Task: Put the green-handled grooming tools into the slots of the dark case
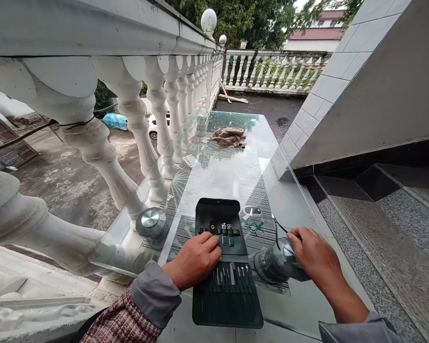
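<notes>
An open dark green manicure case lies on a glass table. Two nail clippers are strapped in its upper flap, and several slim metal tools stand in its lower part. My left hand is closed at the case's left side, fingers curled over its middle; the fingertips are partly hidden. My right hand pinches one handle of green-handled nippers, raised right of the case with the handles spread. Green-handled scissors lie on the glass beyond the case, close to a small dark oval item.
Faceted glass table supports show below the tabletop. A brown cloth lies toward the table's far end. White balusters line the left side; stone steps rise on the right.
</notes>
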The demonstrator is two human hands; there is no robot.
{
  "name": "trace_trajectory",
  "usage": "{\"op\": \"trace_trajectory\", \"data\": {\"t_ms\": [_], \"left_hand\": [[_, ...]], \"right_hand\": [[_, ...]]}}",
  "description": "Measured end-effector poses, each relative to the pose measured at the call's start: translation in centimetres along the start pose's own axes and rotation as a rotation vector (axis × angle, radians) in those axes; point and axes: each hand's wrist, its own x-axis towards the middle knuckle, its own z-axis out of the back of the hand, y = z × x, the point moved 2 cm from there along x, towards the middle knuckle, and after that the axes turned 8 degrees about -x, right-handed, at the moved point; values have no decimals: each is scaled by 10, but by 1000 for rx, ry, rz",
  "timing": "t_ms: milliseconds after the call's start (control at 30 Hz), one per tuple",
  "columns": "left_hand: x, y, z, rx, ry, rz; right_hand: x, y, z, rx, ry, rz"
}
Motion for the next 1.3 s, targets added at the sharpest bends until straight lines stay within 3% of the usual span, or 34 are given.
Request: {"op": "trace_trajectory", "data": {"t_ms": [133,233,800,1300], "left_hand": [[0,0,-2,5,20,-5],[-1,0,-3,9,31,-4],[-5,0,-9,48,45,-7],[-4,0,-9,35,23,-9]], "right_hand": [[-25,37,5,257,44,237],[-40,58,2,303,101,319],[-38,86,-9,114,-56,307],[-38,89,-6,254,-142,334]]}}
